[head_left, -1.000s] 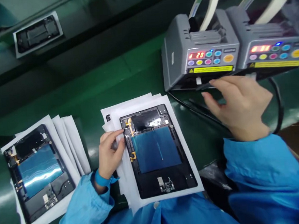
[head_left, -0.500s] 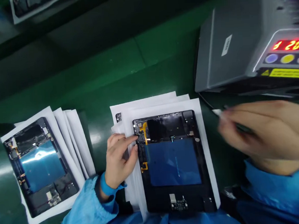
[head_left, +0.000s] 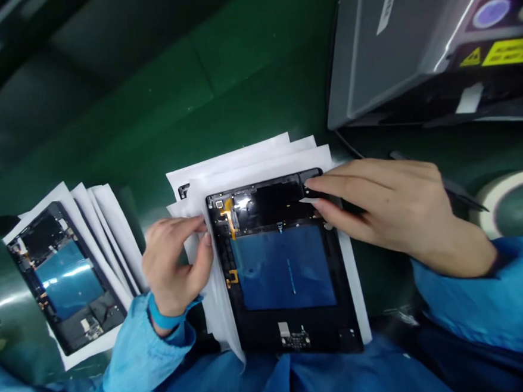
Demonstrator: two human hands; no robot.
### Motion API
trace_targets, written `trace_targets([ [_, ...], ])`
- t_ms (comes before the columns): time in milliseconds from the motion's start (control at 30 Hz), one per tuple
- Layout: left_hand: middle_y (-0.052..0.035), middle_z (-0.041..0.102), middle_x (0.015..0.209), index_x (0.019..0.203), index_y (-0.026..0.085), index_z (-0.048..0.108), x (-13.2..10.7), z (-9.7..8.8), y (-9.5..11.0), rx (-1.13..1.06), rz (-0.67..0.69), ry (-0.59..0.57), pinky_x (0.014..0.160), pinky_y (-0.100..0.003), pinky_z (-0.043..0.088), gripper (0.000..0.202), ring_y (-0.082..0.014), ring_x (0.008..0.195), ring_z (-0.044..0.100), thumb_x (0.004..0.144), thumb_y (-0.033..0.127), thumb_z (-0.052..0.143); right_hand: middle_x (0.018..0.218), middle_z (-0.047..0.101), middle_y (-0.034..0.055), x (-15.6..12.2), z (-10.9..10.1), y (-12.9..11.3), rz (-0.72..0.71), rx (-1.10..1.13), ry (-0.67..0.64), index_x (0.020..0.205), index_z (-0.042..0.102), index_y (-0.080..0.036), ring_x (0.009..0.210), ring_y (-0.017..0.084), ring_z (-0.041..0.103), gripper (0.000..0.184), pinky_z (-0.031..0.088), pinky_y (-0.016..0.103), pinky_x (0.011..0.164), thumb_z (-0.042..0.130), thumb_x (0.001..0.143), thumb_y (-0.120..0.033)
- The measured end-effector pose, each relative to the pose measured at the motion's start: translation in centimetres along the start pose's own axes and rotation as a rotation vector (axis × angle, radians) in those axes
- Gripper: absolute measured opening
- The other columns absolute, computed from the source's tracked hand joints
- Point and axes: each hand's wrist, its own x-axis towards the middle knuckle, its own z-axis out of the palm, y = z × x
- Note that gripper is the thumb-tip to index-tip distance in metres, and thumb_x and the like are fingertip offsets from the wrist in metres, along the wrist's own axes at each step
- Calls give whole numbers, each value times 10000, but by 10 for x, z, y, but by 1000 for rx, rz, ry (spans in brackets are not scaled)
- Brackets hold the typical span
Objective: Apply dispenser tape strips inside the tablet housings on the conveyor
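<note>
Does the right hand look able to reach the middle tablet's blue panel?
Probably yes: the right hand is at the top right corner of the middle tablet, and nothing visible blocks its way to the blue panel.

Right hand [head_left: 387, 205] pinching white strip [head_left: 307, 200] over opened tablet [head_left: 284, 266].

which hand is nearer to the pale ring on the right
Right. The right hand is at the right of the middle tablet, left of the pale ring; the left hand is farther, by the tablet's left edge.
</note>
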Motion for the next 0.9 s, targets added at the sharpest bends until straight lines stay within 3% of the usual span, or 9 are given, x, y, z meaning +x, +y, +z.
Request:
trace_targets([
  [67,-57,704,921,1063,170,654,13,-1,19,79,183,-19,799,-366,532,302,-209,856,669,774,97,702,911,737,21,-1,-1,0,-15,-20,-6,1065,660,-202,762,161,690,179,490,273,602,619,895,-235],
  [167,-56,710,910,1044,154,643,30,7,49,95,353,-187,725,-323,546,209,-192,817,677,838,164,678,925,732,35,-4,-5,0,-26,-19,-8,1074,656,-187,789,172,689,189,482,283,605,621,895,-235],
  [233,-49,703,887,1010,149,644,39,20,63,142,383,-327,702,-305,538,136,-178,793,666,919,242,604,931,731,50,-7,-9,0,-24,5,-8,1084,657,-173,797,177,686,204,477,291,609,631,888,-221],
  [333,-59,684,898,971,148,642,46,43,69,267,350,-473,665,-303,512,233,-182,780,638,989,326,493,933,732,67,-14,-14,2,-17,9,-21,1088,661,-161,782,180,682,212,465,302,602,638,882,-209],
  [467,-68,664,914,960,143,632,49,60,60,272,305,-427,680,-310,502,234,-193,810,625,982,344,513,917,734,40,-16,-16,4,-1,-26,-42,1045,674,-197,742,186,678,163,463,317,586,613,901,-243],
  [567,-66,664,901,963,143,636,49,63,54,183,294,-370,710,-306,505,237,-188,821,624,949,374,585,884,731,27,-14,-16,6,0,-8,-56,1002,689,-204,705,180,673,136,458,322,562,605,904,-244],
  [667,-46,650,815,929,146,650,48,64,54,136,311,-358,647,-294,484,255,-168,735,598,919,400,633,864,731,17,-10,-19,6,-4,-26,-77,980,694,-207,688,167,666,121,461,315,553,599,910,-232],
  [767,-20,613,720,853,157,658,48,67,55,157,337,-364,574,-296,434,230,-152,645,551,922,374,631,848,731,18,-7,-22,5,-9,-55,-72,971,691,-192,678,153,656,109,468,300,557,608,909,-222],
  [900,-10,607,707,849,165,661,49,72,57,172,347,-357,585,-294,435,211,-145,643,548,950,334,585,832,725,36,-6,-19,4,-49,-51,-64,944,687,-147,646,137,640,101,459,288,545,631,896,-216],
])
